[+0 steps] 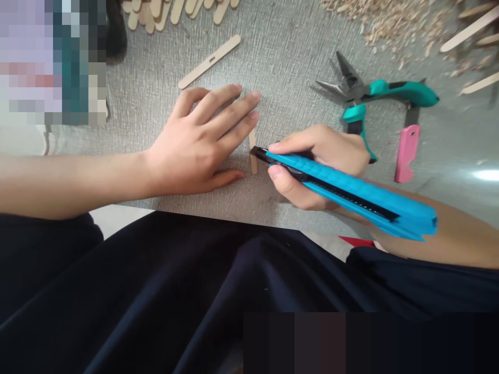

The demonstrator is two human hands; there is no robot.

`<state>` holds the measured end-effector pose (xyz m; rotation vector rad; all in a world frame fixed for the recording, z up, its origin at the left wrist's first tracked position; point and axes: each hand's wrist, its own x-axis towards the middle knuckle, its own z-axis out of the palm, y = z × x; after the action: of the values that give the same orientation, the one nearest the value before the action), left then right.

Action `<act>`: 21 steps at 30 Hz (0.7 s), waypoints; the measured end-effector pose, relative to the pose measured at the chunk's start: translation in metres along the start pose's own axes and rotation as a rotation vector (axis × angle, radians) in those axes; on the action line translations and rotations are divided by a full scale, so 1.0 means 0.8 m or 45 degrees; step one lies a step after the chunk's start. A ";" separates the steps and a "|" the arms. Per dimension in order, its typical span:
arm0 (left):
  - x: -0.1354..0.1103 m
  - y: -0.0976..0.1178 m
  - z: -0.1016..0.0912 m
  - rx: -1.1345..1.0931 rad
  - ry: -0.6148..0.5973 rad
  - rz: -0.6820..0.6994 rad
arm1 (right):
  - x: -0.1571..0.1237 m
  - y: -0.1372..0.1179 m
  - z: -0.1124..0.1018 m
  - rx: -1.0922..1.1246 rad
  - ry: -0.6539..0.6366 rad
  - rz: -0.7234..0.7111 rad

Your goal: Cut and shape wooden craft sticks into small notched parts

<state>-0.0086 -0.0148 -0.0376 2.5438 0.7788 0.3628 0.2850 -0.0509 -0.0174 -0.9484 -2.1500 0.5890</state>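
My right hand [319, 166] grips a blue utility knife [351, 195], thumb and fingers near its front end. The knife's dark tip meets a narrow wooden craft stick [254, 163] lying on the table. My left hand [210, 135] lies palm down beside that stick, fingers outstretched. One of its fingertips is at the stick's far end; whether it presses on the wood I cannot tell. Just beyond the left hand is another craft stick [210, 61] with a small slot cut in its middle.
Teal-handled pliers [354, 91] lie with jaws apart at the right, beside a pink-handled folding blade [407, 153]. Wood shavings [397, 26] cover the far right. Several craft sticks [177, 10] are heaped along the far edge, with more at the right edge.
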 end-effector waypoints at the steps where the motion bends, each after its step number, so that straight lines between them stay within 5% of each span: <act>1: 0.000 0.000 0.000 0.003 0.004 0.001 | 0.000 0.002 -0.001 -0.003 0.008 0.001; 8: -0.001 0.005 -0.006 0.174 0.181 0.235 | 0.002 0.011 -0.009 -0.035 0.098 -0.015; 14: -0.008 0.019 -0.004 -0.073 -0.057 0.144 | -0.001 0.013 -0.009 -0.063 0.126 0.001; 21: -0.007 0.009 -0.001 -0.016 0.003 0.173 | -0.001 0.015 -0.009 -0.073 0.092 -0.009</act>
<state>-0.0101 -0.0232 -0.0344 2.5919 0.6047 0.4132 0.2959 -0.0433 -0.0205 -0.9773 -2.1147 0.4846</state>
